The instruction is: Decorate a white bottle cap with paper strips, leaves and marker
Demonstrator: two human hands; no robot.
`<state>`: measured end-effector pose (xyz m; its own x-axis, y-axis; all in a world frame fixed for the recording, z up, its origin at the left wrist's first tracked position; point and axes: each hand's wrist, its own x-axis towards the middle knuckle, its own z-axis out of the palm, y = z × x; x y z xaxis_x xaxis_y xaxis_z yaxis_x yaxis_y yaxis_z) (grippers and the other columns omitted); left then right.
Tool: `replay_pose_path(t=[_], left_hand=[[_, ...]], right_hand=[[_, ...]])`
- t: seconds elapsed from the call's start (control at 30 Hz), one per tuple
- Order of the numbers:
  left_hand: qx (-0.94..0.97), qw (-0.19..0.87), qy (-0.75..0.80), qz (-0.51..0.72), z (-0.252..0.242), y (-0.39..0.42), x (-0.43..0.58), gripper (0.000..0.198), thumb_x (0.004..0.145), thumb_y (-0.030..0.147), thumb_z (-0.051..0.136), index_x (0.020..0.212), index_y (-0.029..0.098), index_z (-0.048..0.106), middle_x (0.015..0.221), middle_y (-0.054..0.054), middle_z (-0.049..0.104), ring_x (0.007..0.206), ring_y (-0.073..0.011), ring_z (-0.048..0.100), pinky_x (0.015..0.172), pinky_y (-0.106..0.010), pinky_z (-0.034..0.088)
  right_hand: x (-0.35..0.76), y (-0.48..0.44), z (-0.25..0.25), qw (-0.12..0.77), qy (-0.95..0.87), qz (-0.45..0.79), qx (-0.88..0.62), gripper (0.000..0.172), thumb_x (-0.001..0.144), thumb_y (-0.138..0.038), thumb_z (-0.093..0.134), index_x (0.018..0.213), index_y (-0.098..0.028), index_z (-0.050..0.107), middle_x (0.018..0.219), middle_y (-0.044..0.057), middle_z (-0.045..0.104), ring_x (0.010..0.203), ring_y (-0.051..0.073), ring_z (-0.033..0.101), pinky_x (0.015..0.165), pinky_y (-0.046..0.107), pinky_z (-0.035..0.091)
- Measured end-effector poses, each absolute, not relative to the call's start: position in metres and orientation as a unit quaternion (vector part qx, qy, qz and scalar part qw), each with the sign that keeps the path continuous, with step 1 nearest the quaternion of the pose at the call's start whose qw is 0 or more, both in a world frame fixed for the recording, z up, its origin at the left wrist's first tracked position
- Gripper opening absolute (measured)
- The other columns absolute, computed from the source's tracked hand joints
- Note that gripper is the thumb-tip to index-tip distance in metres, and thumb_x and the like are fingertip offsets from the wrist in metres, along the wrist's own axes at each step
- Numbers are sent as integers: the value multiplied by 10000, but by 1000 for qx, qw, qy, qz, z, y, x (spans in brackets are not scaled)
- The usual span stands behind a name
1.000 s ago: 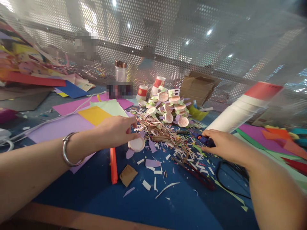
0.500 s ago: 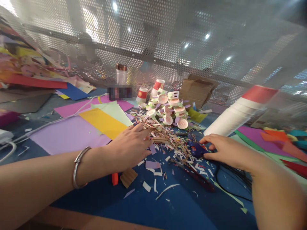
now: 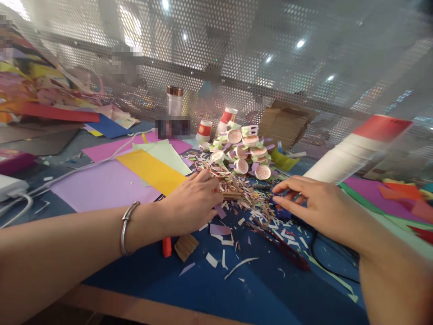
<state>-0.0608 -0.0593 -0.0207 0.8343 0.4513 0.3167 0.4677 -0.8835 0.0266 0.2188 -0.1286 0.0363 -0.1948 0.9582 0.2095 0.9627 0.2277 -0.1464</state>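
Observation:
My left hand (image 3: 192, 198) is loosely bent at the near left side of a heap of paper scraps (image 3: 233, 185), thumb apart from the fingers; some fingertips are hidden. Close to its thumb is a small lavender paper piece (image 3: 219, 229). My right hand (image 3: 304, 196) hovers with fingers apart and nothing between them. Beneath it lies a dark blue tool (image 3: 283, 213), mostly covered, perhaps a glue gun, near a black cord (image 3: 313, 248). Scissors with dark red handles (image 3: 291, 253) lie between the hands. A pile of cut paper-cup pieces (image 3: 241, 166) stands behind the scraps.
Coloured paper sheets (image 3: 101, 185) and a white cable (image 3: 72, 169) spread at left. Behind stand a clear bottle (image 3: 175, 104), paper cups (image 3: 204, 131) and folded cardboard (image 3: 286, 124). A long stack of white cups (image 3: 345, 155) leans at right. A red marker cap (image 3: 167, 247) lies near the front.
My right hand has lifted off the blue tool, and its fingers have spread. The left hand has stayed by the scraps. The whole view has shifted slightly.

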Motion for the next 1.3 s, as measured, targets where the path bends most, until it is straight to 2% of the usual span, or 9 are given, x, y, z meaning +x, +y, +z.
replay_pose_path(t=[0.17,0.33,0.6,0.83,1.13,1.3], left_hand=[[-955,-32,-225,-191,-12,-61,-62,156,939,242,588,883,162,710,951,-89,664,966,-256,537,896,-405,447],[-960,-88,-216,-156,-7,-77,-64,266,918,421,672,883,162,722,932,-81,675,945,-261,562,828,-396,460],[-965,-67,-198,-156,-14,-84,-62,157,927,293,652,862,160,705,953,-87,677,912,-255,579,845,-404,475],[-958,-55,-261,-103,-4,-89,-63,273,945,407,635,962,151,729,1005,-110,674,1004,-301,562,858,-425,452],[-962,-34,-244,-117,-11,-87,-62,255,945,394,638,881,154,696,954,-91,666,928,-268,555,837,-397,428],[-967,-35,-198,-158,-11,-86,-61,155,922,304,682,909,151,666,946,-72,672,882,-235,556,818,-367,429]], right_hand=[[197,-135,32,153,-821,9,-550,215,987,-372,531,904,-236,674,891,40,695,743,176,641,675,311,487],[179,-139,26,144,-848,35,-508,222,1021,-324,497,897,-223,651,852,27,665,732,163,625,691,298,474],[175,-137,21,124,-850,44,-509,208,1014,-312,495,905,-230,652,910,43,690,809,197,664,734,318,490],[173,-136,20,111,-851,55,-511,218,1025,-306,476,910,-221,640,898,41,671,812,199,649,737,329,478],[170,-137,17,94,-858,74,-500,210,1022,-275,475,895,-211,630,873,39,650,810,201,632,746,341,475],[168,-135,14,79,-863,73,-494,223,1029,-266,464,918,-199,646,874,50,644,822,212,626,757,356,475]])
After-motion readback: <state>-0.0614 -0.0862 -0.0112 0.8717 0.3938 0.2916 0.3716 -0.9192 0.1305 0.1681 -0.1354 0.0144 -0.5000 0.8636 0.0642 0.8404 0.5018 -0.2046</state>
